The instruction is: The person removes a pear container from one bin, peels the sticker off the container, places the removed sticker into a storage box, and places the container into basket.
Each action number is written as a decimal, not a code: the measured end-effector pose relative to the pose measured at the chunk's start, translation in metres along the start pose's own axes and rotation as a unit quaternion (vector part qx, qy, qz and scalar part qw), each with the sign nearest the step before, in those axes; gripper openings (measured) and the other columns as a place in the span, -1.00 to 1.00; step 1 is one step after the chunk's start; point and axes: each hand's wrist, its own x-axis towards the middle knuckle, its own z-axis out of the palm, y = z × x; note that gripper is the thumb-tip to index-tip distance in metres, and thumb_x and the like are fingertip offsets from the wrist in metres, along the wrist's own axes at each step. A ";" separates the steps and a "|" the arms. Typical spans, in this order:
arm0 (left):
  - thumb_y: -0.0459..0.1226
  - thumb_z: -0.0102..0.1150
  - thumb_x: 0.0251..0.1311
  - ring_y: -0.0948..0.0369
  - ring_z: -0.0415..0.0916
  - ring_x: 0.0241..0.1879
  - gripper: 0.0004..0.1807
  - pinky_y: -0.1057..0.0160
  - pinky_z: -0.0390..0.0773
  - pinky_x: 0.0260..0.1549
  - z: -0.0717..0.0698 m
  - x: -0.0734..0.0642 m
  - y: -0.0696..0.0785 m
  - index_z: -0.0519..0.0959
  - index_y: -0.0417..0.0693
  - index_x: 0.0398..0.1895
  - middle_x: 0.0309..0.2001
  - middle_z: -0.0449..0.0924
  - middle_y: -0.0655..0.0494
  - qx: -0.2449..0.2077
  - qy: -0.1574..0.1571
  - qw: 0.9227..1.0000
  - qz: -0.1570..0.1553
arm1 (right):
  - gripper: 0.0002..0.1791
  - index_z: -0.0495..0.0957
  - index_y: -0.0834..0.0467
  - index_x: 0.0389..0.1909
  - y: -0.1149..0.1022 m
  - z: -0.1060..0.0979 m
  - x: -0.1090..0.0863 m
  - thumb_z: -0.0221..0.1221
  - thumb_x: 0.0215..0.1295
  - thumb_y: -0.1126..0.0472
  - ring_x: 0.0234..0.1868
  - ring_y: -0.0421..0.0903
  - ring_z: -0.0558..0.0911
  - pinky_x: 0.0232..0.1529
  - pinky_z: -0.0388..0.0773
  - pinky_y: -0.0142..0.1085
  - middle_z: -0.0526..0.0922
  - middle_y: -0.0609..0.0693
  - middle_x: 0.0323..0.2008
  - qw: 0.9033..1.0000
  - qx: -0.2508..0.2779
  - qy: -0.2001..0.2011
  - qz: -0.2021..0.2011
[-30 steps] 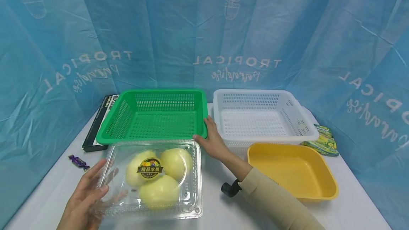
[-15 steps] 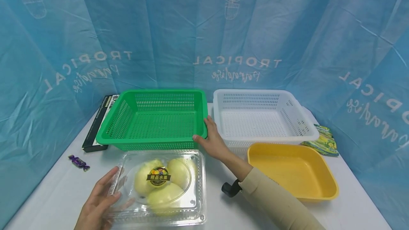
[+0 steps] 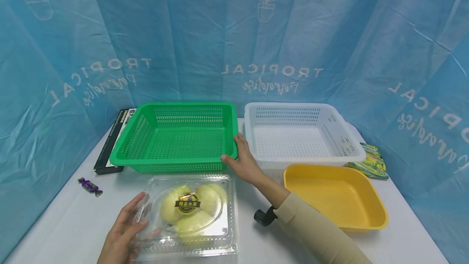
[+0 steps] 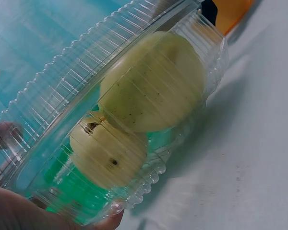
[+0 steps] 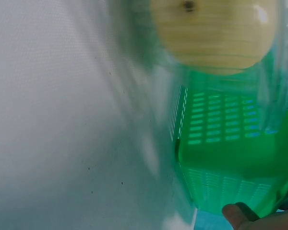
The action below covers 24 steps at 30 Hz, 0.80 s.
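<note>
Left hand (image 3: pixel 122 229) grips the clear box (image 3: pixel 188 215), containing fruit (image 3: pixel 196 222), just in front of the green basket (image 3: pixel 183 144). Right hand (image 3: pixel 242 160) grips the green basket at its front right corner.

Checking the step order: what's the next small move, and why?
Probably lower the clear container level onto the white table in front of the green basket. The left hand alone holds it, by its left side, and the left wrist view suggests it's raised, its shadow beside it. The right hand grips the basket's near right corner.
</note>
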 end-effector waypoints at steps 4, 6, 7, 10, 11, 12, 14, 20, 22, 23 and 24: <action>-0.22 -0.06 0.37 0.18 0.67 -0.24 -0.32 0.49 0.27 -0.91 0.003 0.003 -0.001 -0.06 0.39 0.46 0.51 -0.40 -0.05 0.004 0.007 1.000 -0.009 | -0.12 -0.17 0.24 0.47 0.001 0.000 0.000 0.10 0.33 0.02 0.52 0.13 -0.16 0.43 0.05 0.12 -0.32 0.07 0.52 1.000 0.002 0.001 -0.001; -0.22 -0.05 0.37 0.18 0.67 -0.25 -0.31 0.49 0.27 -0.91 0.005 0.005 -0.001 -0.06 0.39 0.46 0.52 -0.47 -0.08 0.002 0.009 1.000 -0.015 | -0.12 -0.17 0.24 0.47 0.001 0.000 0.001 0.10 0.33 0.02 0.52 0.13 -0.15 0.43 0.05 0.12 -0.32 0.07 0.52 1.000 0.002 0.001 0.000; -0.22 -0.05 0.37 0.18 0.67 -0.25 -0.31 0.49 0.27 -0.91 0.006 0.006 -0.001 -0.06 0.38 0.46 0.52 -0.48 -0.09 0.001 0.009 1.000 -0.014 | -0.12 -0.17 0.25 0.47 0.001 0.001 0.001 0.10 0.33 0.02 0.52 0.14 -0.15 0.43 0.05 0.12 -0.32 0.08 0.52 1.000 0.002 0.001 -0.001; -0.24 -0.07 0.37 0.15 0.66 -0.22 -0.32 0.49 0.26 -0.92 0.007 0.007 -0.003 -0.06 0.35 0.46 0.52 -0.47 -0.07 0.003 0.010 1.000 -0.010 | -0.12 -0.17 0.25 0.47 0.002 0.001 0.002 0.11 0.33 0.03 0.52 0.14 -0.14 0.42 0.06 0.13 -0.31 0.09 0.52 1.000 0.002 0.001 -0.001; -0.23 -0.06 0.37 0.11 0.64 -0.09 -0.32 0.47 0.44 -0.79 0.008 0.008 -0.003 -0.06 0.37 0.46 0.52 -0.44 -0.03 0.009 0.010 1.000 -0.011 | -0.12 -0.17 0.25 0.47 0.002 0.001 0.002 0.11 0.33 0.03 0.52 0.15 -0.14 0.42 0.05 0.13 -0.31 0.09 0.52 1.000 0.001 0.002 -0.002; -0.22 -0.05 0.37 0.08 0.56 0.04 -0.31 0.49 0.51 -0.68 0.009 0.009 -0.004 -0.06 0.37 0.46 0.53 -0.42 0.00 0.014 0.010 1.000 -0.012 | -0.12 -0.16 0.25 0.47 0.002 0.001 0.002 0.11 0.33 0.03 0.52 0.15 -0.14 0.42 0.05 0.13 -0.31 0.10 0.52 1.000 0.001 0.003 -0.003; -0.21 -0.03 0.36 -0.03 0.30 0.30 -0.30 0.48 0.57 -0.54 0.011 0.010 -0.006 -0.05 0.35 0.47 0.53 -0.33 0.03 0.024 0.013 1.000 -0.012 | -0.12 -0.15 0.26 0.46 0.002 0.001 0.002 0.12 0.32 0.04 0.51 0.15 -0.13 0.43 0.05 0.13 -0.30 0.10 0.52 1.000 0.002 0.005 -0.004; -0.26 0.01 0.32 -0.13 -0.33 0.50 -0.27 0.37 0.48 0.11 0.017 0.013 -0.009 -0.04 0.30 0.47 0.53 -0.29 0.11 0.026 0.010 1.000 -0.003 | -0.11 -0.16 0.25 0.47 0.002 0.001 0.001 0.12 0.32 0.01 0.51 0.14 -0.13 0.43 0.04 0.12 -0.30 0.09 0.52 1.000 0.000 0.006 -0.005; -0.28 0.02 0.31 -0.09 -0.30 0.50 -0.27 0.34 0.42 0.19 0.021 0.013 -0.009 -0.03 0.27 0.47 0.52 -0.28 0.12 0.026 0.008 1.000 0.009 | -0.11 -0.16 0.24 0.47 0.002 0.000 0.001 0.11 0.32 0.00 0.52 0.13 -0.13 0.43 0.04 0.12 -0.31 0.07 0.52 1.000 -0.002 0.004 -0.004; -0.29 0.02 0.31 -0.09 -0.26 0.49 -0.28 0.48 0.45 0.08 0.023 0.014 -0.009 -0.02 0.23 0.47 0.51 -0.25 0.10 0.031 0.009 0.999 0.019 | -0.11 -0.17 0.24 0.47 0.002 0.000 0.001 0.11 0.32 0.00 0.52 0.13 -0.13 0.43 0.03 0.12 -0.31 0.07 0.52 1.000 -0.001 0.003 -0.004; -0.30 0.03 0.30 -0.09 -0.20 0.48 -0.28 0.60 0.44 -0.05 0.024 0.014 -0.008 -0.01 0.21 0.46 0.50 -0.22 0.09 0.037 0.011 0.999 0.025 | -0.11 -0.17 0.24 0.47 0.002 0.000 0.001 0.11 0.32 0.00 0.52 0.13 -0.14 0.44 0.03 0.12 -0.31 0.07 0.52 1.000 -0.001 0.003 -0.004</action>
